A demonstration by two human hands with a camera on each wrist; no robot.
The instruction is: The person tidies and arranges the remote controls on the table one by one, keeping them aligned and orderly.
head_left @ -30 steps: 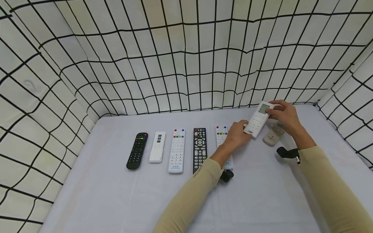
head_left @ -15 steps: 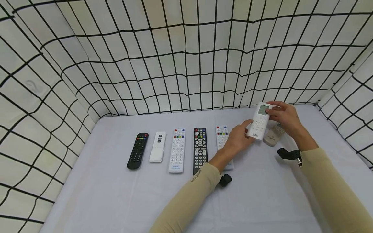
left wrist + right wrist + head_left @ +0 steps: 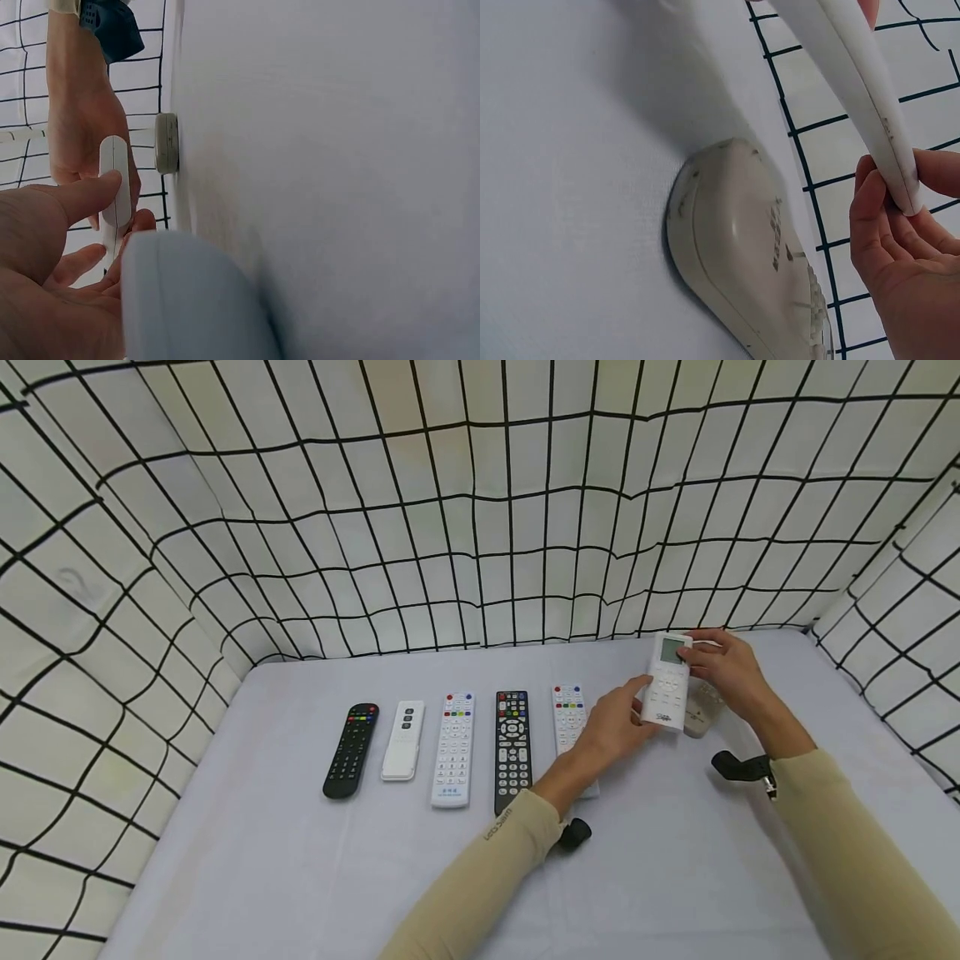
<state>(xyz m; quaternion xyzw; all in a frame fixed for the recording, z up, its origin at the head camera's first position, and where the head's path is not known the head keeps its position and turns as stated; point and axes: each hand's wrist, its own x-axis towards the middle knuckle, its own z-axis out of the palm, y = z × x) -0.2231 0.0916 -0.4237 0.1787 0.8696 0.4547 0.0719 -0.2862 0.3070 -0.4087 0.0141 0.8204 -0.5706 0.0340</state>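
Note:
A white air-conditioner remote [image 3: 666, 685] with a small grey screen is held off the table between both hands. My left hand [image 3: 617, 724] pinches its lower left edge, with the thumb on its side in the left wrist view. At the top right corner, my right hand [image 3: 726, 672] grips it between thumb and fingers. Just beyond it a beige remote [image 3: 701, 710] lies on the table, partly covered by the white one and the right hand. Under the left forearm lies a white remote with coloured buttons [image 3: 568, 714], partly hidden.
To the left lie a black remote with many buttons [image 3: 513, 752], a white remote [image 3: 453, 752], a small white remote [image 3: 403, 741] and a slim black remote [image 3: 351, 752], in a row. Black grid netting [image 3: 495, 556] over white cloth encloses the table's back and sides.
The air-conditioner remote has turned from a slant to nearly straight and shifted slightly left and nearer. It now covers more of the beige remote. Both hands keep their hold.

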